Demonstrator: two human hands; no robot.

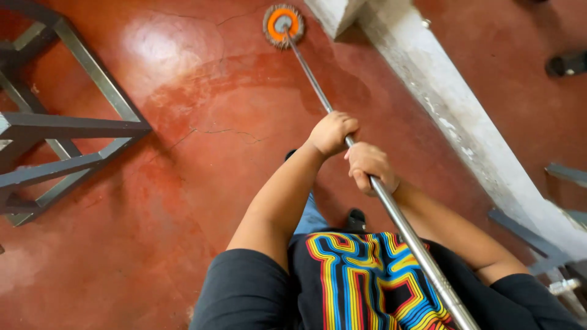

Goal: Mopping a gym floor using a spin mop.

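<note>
Two hands I see wrapped tight on one shiny metal mop pole (318,91), left hand (332,132) higher, right hand (369,166) lower, round fuzzy orange mop head (283,25), wet smooth red floor (183,183)

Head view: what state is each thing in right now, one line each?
Mop pole: tilted, gripped by both hands.
Mop head: flat on the floor by the wall base.
Left hand: closed round the pole, farther down it.
Right hand: closed round the pole, nearer the body.
Red floor: glossy, cracked, wet-looking patch.
Metal frame: standing at left, untouched.
</note>
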